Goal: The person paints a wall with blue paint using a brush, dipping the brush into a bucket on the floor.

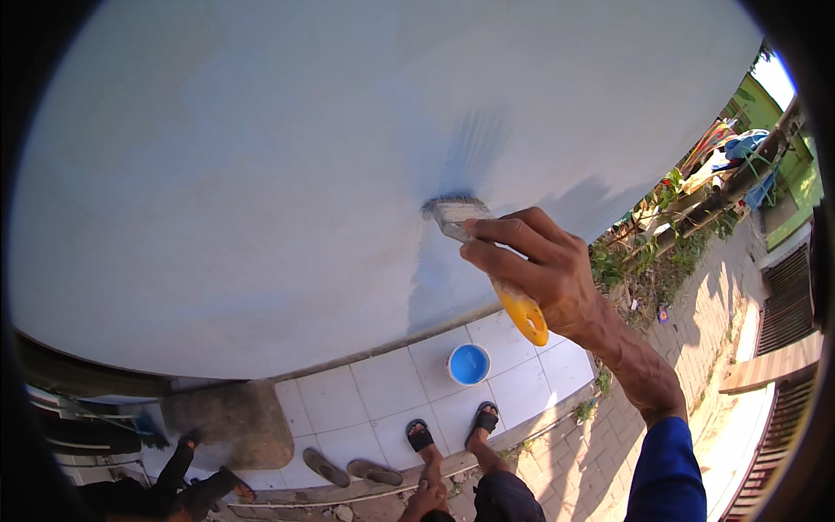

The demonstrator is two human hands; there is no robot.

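Observation:
A paintbrush with a yellow handle (522, 313) is held in my right hand (545, 261), its bristles against the pale wall (293, 196). Fresh blue streaks run up the wall from the bristle tips. Below, on the white tiled ledge, stands a small round tub of blue paint (468, 364), near my sandalled feet. My left hand (425, 499) shows at the bottom edge beside my leg; it is partly cut off, and I cannot tell if it holds anything.
A pair of flip-flops (375, 472) and a brown mat (228, 424) lie on the tiles. Another person's legs (209, 492) are at the lower left. Plants (610, 264) and a pole with hung cloths stand at the right, beside a paved path (607, 417).

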